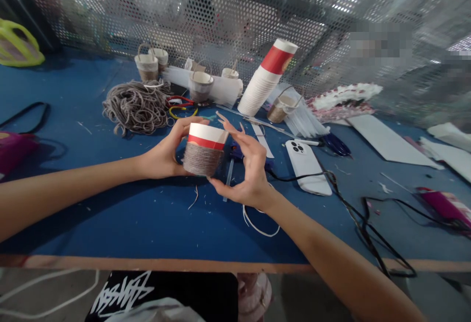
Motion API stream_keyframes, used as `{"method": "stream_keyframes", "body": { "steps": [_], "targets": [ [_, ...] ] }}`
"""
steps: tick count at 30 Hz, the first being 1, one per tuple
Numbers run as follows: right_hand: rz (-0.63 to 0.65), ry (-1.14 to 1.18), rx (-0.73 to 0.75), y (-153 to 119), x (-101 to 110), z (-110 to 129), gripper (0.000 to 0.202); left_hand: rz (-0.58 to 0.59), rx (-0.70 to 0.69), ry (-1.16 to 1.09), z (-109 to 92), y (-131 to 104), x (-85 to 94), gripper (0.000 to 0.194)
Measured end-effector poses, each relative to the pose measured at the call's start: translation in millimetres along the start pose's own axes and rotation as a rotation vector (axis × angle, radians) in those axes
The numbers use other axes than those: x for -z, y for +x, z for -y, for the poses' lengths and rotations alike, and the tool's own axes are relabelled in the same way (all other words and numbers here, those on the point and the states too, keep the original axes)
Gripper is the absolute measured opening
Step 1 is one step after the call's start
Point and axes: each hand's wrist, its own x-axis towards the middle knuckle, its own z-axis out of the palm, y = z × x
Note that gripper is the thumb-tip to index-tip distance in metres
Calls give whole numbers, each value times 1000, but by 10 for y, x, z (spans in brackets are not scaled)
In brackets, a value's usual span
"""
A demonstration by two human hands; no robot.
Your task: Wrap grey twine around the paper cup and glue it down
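Note:
A paper cup (208,141) with a white rim and a red band is held above the table, slightly tilted. Grey-brown twine (202,159) is wound around its lower part. My left hand (164,152) grips the cup from the left side, its fingertips hidden behind it. On the other side my right hand (250,165) spans the cup, thumb at the base and fingers near the rim. Behind my left hand lies a loose heap of grey cord (136,106). Pliers with red handles (180,101) and a yellow-handled tool (183,112) lie beside the heap.
A leaning stack of paper cups (263,79) stands at the back. Several small handled baskets (201,85) are around it, with clear glue sticks (303,118). A white phone (308,167) and black cable (346,204) lie right. A perforated metal screen (221,22) closes the back.

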Motion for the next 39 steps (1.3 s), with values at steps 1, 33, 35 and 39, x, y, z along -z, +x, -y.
{"method": "stream_keyframes", "body": {
  "steps": [1,33,35,39],
  "targets": [
    [2,4,1,1,0,-1,92,-20,0,13,5,-5,-5,103],
    [433,-503,-458,145,726,-205,58,-243,106,-35,126,3,-61,76],
    [601,-591,-528,135,803,-274,52,-261,99,-60,142,11,-61,76],
    [627,-739,-554,148,702,-275,33,-249,75,-103,162,2,-52,78]
  ]
}}
